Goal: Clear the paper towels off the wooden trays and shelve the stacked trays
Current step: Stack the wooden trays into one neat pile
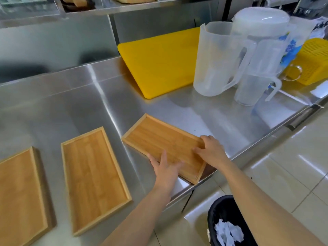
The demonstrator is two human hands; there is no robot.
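Three bare wooden trays lie on the steel counter (74, 96). The right tray (156, 137) sits askew near the counter's front edge, its near corner overhanging. My left hand (166, 167) grips its near long rim, fingers spread onto the tray floor. My right hand (211, 150) holds the tray's right end rim. The middle tray (92, 176) and the left tray (19, 194) lie apart, untouched. Crumpled white paper towels (228, 233) lie inside the black bin (220, 208) on the floor at lower right.
A yellow cutting board (159, 63) leans against the back wall. Several translucent plastic pitchers (218, 59) stand at right, with a yellow slotted basket (314, 59) behind them. A steel shelf (142, 6) runs overhead with wooden items on it. Tiled floor lies right of the counter.
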